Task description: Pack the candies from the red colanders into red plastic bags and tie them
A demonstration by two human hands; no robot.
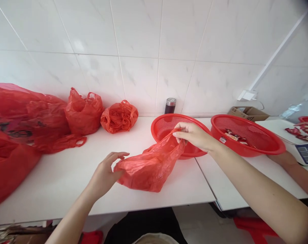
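Note:
A crumpled red plastic bag (149, 167) lies on the white table (67, 176) in front of me. My right hand (194, 135) pinches the bag's upper end, lifting it near the rim of a red mesh basket (166, 125). My left hand (105, 174) rests against the bag's left side, fingers curled and partly spread, touching the plastic.
Several full red bags (84, 112) sit along the tiled wall at the left. A dark flask (170, 105) stands behind the basket. A second red basket (248, 135) with small packets is at the right, beside another person's arm (293, 167), a scale (306, 152) and a cardboard box (248, 113).

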